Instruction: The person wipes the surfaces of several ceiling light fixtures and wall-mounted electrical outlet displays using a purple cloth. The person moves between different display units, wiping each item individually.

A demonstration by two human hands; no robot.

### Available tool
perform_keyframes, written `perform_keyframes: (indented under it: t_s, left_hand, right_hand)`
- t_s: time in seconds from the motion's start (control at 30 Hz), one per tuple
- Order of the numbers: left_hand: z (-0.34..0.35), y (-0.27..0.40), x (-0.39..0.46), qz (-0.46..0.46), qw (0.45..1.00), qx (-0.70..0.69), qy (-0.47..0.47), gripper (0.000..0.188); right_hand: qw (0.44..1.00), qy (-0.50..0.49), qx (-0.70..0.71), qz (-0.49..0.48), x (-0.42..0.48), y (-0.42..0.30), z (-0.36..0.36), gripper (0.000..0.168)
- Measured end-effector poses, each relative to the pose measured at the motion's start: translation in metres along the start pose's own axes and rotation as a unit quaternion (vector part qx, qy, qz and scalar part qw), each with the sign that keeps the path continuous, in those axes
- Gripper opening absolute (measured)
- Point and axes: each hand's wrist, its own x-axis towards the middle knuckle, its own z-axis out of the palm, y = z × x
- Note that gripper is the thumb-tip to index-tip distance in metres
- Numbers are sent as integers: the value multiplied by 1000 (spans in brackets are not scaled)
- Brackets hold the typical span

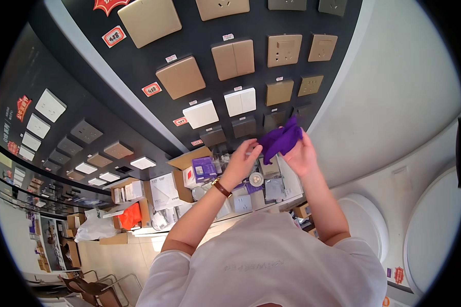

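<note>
A crumpled purple cloth hangs between my two hands, in front of the lowest wall switches. My right hand holds it from the right side, with the cloth lying over the fingers. At the cloth's left edge is my left hand, its fingers curled and its thumb near the fabric; whether it grips the cloth is unclear. A watch with a brown strap is on my left wrist. Below the hands, a round white fitting and a white socket plate lie on the crowded counter.
Sample switches and sockets, such as a gold double switch and a white one, cover the dark display panel. A purple box, open cartons, an orange bag and a white plastic bag are leftward. Large round white panels stand right.
</note>
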Motion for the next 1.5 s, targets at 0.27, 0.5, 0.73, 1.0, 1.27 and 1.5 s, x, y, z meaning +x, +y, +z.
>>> perform_keyframes:
  t_s: [0.27,0.5,0.73,1.0,1.27,1.5]
  left_hand:
    - [30,-27,-7,-78,989,-121,19,23]
    - [50,-43,-28,-141,980,-136,-46,26]
    - [40,-50,-34,-105,985,-138,-6,29]
    - [31,-17,-40,-286,878,-380,53,26]
    - [16,-78,-45,-49,983,179,-6,25]
    - [-75,-80,-14,76,882,413,212,50]
  right_hand:
    - [966,207,-138,-66,-31,36,-61,27]
    - [963,245,-113,15,-44,62,-106,40]
    - [937,256,-236,-1,-42,70,-104,50]
    - [989,32,-66,131,-57,80,-51,45]
    - [967,188,-128,117,-36,84,-87,32]
    - [731,251,-566,-287,51,13,-145,30]
